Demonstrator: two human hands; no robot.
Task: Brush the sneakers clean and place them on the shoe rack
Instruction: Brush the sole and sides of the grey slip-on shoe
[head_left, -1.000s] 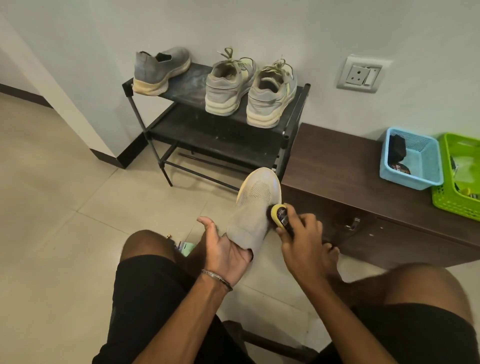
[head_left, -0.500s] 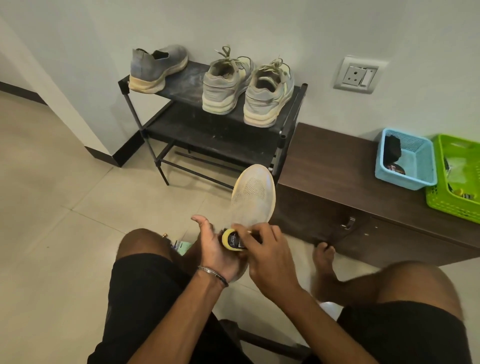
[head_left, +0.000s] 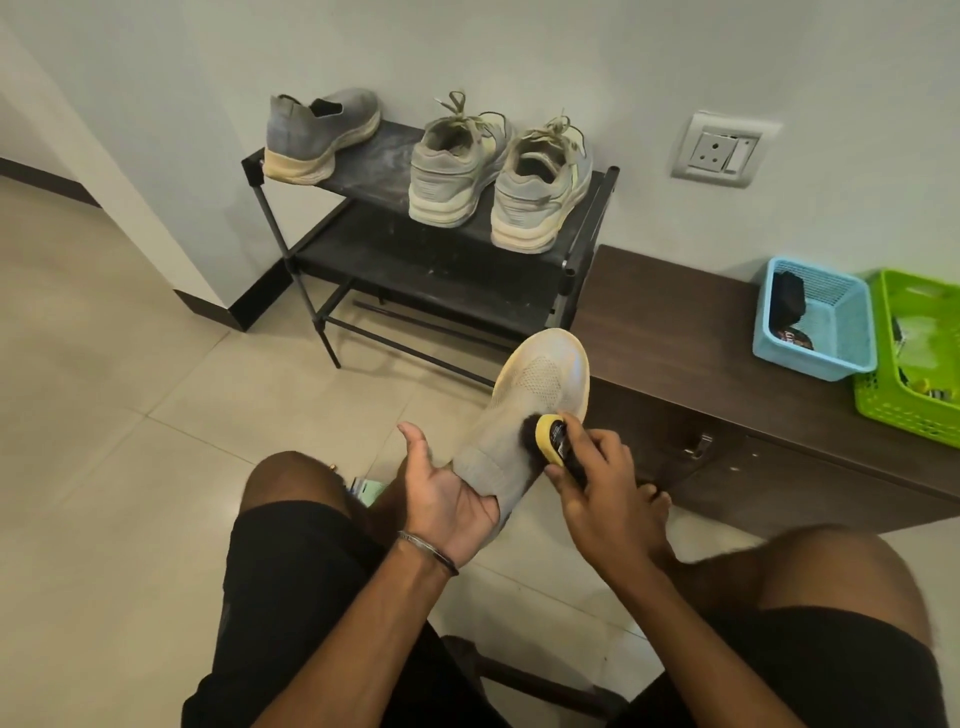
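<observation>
Knit fabric makes up the upper of the grey slip-on sneaker, so it should be light and soft, giving under pressure, with only the cream rubber sole rim stiff enough to resist; the heel and collar look like the best place to steady it. It is held in the air above the floor tiles, toe pointing toward the right front corner of the shoe rack. The left hand cups its heel end from below, thumb spread free, fingers hidden behind the shoe. The right hand has its fingers wrapped round a small yellow-backed brush, dark bristles pressed on the midfoot knit. On the rack's dusty top shelf, the matching slip-on sits at the left edge and a laced pair toward the right edge, heels outward. Their chunky soles look firmer and the mesh dull with dirt.
</observation>
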